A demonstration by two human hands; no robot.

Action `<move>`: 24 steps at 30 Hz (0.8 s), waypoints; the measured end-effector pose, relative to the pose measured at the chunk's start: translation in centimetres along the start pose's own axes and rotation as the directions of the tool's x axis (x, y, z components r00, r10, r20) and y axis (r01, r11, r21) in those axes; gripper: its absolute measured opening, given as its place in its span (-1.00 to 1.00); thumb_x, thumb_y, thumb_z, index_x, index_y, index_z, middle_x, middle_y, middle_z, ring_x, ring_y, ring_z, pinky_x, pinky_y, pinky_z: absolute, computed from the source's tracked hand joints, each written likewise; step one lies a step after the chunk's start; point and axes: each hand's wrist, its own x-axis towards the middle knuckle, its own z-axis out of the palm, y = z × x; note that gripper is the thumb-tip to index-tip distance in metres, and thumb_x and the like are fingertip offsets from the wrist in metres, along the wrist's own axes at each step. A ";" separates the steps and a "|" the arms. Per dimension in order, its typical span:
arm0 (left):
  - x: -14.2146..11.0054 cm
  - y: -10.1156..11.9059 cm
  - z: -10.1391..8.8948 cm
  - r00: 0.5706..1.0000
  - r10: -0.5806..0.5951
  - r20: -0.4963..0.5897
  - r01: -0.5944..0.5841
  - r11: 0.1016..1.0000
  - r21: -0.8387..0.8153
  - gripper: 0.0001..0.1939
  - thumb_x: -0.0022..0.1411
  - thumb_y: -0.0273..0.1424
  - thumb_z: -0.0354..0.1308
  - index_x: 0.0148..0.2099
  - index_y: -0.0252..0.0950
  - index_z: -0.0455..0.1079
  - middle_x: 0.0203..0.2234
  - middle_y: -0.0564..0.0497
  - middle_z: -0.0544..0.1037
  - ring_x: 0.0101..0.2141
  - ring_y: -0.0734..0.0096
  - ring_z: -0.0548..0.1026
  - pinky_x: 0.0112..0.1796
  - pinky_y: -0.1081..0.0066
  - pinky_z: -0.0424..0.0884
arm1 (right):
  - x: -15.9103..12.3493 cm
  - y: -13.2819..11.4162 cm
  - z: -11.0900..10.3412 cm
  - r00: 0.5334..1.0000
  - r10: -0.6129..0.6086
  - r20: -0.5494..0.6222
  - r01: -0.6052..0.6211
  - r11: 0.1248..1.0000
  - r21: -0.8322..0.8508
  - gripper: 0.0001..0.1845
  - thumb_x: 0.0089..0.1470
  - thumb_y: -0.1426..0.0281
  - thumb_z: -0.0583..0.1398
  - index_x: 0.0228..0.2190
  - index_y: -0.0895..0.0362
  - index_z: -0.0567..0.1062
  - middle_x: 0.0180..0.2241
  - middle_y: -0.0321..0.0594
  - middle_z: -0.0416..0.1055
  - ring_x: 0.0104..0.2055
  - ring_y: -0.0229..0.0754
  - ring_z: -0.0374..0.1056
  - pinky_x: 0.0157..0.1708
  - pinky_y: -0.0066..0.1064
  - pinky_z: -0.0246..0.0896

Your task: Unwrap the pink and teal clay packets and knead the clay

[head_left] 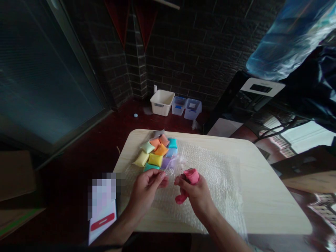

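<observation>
Pink clay (193, 176) sits in the right hand (198, 191), whose fingers are curled closed about it; one lump bulges above the thumb and another hangs below the fingers. Near it, the left hand (147, 185) has thumb and fingertips drawn together beside a crumpled clear plastic wrapper (179, 161); whether it has hold of the plastic I cannot tell. At lower left, beside the bench (270, 199), shows a pale panel (103, 210) with a red bar, its upper part pixelated. Bubble wrap (220, 175) lies beneath the hands on the wood-grain top. Beyond the left hand, plump packets (155, 160) crowd the far left corner: teal, purple and yellow nearer; orange, light blue, pale green and turquoise behind; a grey one at the far edge. Past that, on the dark red floor (105, 140), a cream bin (160, 108) and two translucent boxes (193, 111) stand before a dark brick wall (178, 66). To the right, a water dispenser (236, 96) carries a blue bottle (280, 45).
</observation>
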 end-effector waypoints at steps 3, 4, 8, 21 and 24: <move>-0.1 0.1 0.0 1.000 0.005 -0.008 -0.004 1.000 0.018 -0.66 0.17 -0.13 0.39 -0.30 -0.35 0.55 -0.44 -0.05 0.65 -0.39 0.28 0.60 -0.28 0.34 0.57 | -0.2 -0.6 -0.1 1.000 -0.022 0.016 0.023 1.000 -0.019 -0.72 -0.07 0.29 0.47 -0.47 0.24 0.58 -0.59 -0.32 0.35 -0.59 -0.35 0.16 -0.72 -0.48 0.40; -0.2 0.2 0.0 1.000 0.000 -0.008 0.001 1.000 0.015 -0.66 0.17 -0.14 0.39 -0.31 -0.35 0.55 -0.45 -0.05 0.64 -0.40 0.30 0.59 -0.28 0.35 0.56 | -0.3 -0.8 -0.1 0.999 -0.029 0.018 0.030 0.999 -0.022 -0.72 -0.06 0.29 0.47 -0.46 0.24 0.57 -0.58 -0.31 0.37 -0.59 -0.35 0.16 -0.71 -0.48 0.41; -0.7 0.5 -0.1 0.998 -0.050 0.033 0.054 0.990 -0.134 -0.67 0.18 -0.15 0.39 -0.31 -0.35 0.54 -0.41 -0.05 0.63 -0.37 0.30 0.59 -0.25 0.33 0.56 | -0.7 -1.6 -0.3 0.998 -0.046 0.042 0.048 0.998 -0.039 -0.70 -0.06 0.30 0.47 -0.45 0.22 0.52 -0.51 -0.27 0.45 -0.56 -0.33 0.23 -0.67 -0.46 0.45; -0.4 0.9 -1.1 0.977 -0.123 0.173 0.136 0.989 -0.061 -0.66 0.16 -0.14 0.41 -0.28 -0.37 0.59 -0.38 -0.10 0.67 -0.36 0.29 0.61 -0.24 0.30 0.58 | -0.9 -2.3 -0.3 0.998 -0.050 0.046 0.057 0.982 -0.180 -0.68 -0.04 0.25 0.46 -0.43 0.19 0.52 -0.48 -0.27 0.48 -0.55 -0.33 0.25 -0.67 -0.50 0.38; -0.5 0.6 -1.1 0.977 -0.067 0.200 0.060 0.997 0.039 -0.65 0.20 -0.12 0.36 -0.27 -0.35 0.58 -0.40 -0.09 0.65 -0.36 0.28 0.60 -0.25 0.30 0.56 | -0.8 -2.4 -0.3 0.998 -0.055 0.026 0.060 0.976 -0.208 -0.64 -0.07 0.20 0.48 -0.41 0.18 0.52 -0.53 -0.34 0.41 -0.59 -0.35 0.20 -0.70 -0.51 0.32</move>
